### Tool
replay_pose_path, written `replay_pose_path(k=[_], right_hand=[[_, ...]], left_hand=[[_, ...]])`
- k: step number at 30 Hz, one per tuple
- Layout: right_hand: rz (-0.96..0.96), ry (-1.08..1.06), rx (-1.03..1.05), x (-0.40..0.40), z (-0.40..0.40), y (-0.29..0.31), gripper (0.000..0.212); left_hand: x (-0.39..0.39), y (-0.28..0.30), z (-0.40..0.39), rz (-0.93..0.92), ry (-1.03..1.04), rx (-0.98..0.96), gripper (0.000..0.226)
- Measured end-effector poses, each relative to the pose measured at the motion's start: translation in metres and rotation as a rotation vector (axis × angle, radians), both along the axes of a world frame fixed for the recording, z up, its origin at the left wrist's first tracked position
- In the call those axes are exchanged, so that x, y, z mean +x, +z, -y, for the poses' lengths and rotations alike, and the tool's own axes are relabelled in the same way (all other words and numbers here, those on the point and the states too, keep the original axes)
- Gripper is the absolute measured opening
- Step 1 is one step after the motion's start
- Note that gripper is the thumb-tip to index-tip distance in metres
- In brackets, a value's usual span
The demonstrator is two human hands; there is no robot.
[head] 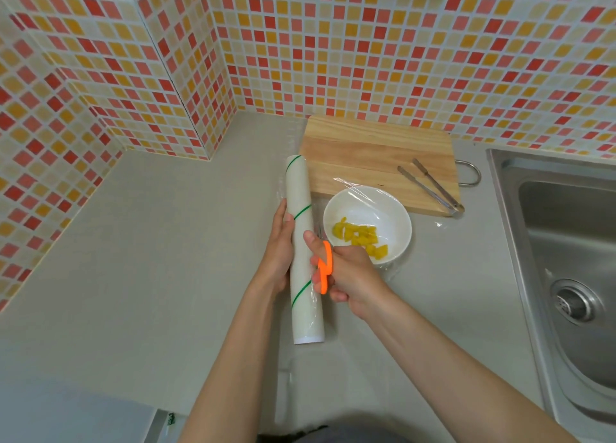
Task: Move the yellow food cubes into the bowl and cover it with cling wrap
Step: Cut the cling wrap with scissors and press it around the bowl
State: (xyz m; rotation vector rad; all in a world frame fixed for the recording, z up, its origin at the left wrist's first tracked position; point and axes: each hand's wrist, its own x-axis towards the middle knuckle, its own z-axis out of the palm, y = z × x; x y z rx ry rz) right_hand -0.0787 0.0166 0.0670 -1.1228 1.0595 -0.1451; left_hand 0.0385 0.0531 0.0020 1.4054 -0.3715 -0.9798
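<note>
The cutting board [376, 156] is pale matt wood. The bowl [398, 221] is glossy white under clear shiny cling wrap [363, 197]. The sink [566, 242] is brushed metal.

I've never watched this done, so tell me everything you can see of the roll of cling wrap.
The roll of cling wrap is a long white tube with thin green diagonal stripes, lying on the grey counter left of the white bowl. The left hand grips its side. Clear film stretches from it over the bowl.

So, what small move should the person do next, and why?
Probably close the scissors in the right hand to cut the wrap beside the roll, which the left hand steadies. The wrap already lies over the bowl of yellow cubes but seems joined to the roll.
</note>
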Motion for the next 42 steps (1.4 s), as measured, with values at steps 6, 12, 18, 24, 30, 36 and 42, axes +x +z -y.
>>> replay_pose_path(k=[6, 12, 18, 24, 30, 36, 42], right_hand=[[-0.014, 0.005, -0.046, 0.003, 0.007, 0.003, 0.047], [-0.078, 0.058, -0.04, 0.014, 0.017, 0.013, 0.057], [-0.106, 0.081, -0.048, 0.023, 0.028, 0.017, 0.056], [-0.096, 0.07, -0.042, 0.034, 0.038, 0.021, 0.056], [-0.081, 0.038, -0.026, 0.044, 0.042, 0.018, 0.053], [-0.044, 0.006, 0.032, 0.055, 0.051, 0.017, 0.053], [-0.05, 0.019, 0.026, 0.068, 0.058, 0.013, 0.054]], left_hand=[[0.002, 0.008, -0.004, 0.029, 0.011, -0.018, 0.044], [0.003, 0.014, -0.009, 0.027, 0.011, 0.001, 0.041], [0.003, 0.012, -0.01, 0.025, -0.002, 0.015, 0.042], [0.002, 0.016, -0.016, -0.068, -0.007, -0.075, 0.033], [0.002, 0.017, -0.022, -0.048, -0.02, -0.089, 0.039], [0.001, 0.019, -0.026, -0.051, -0.036, -0.106, 0.045], [0.0, 0.025, -0.032, -0.046, -0.059, -0.11, 0.046]])
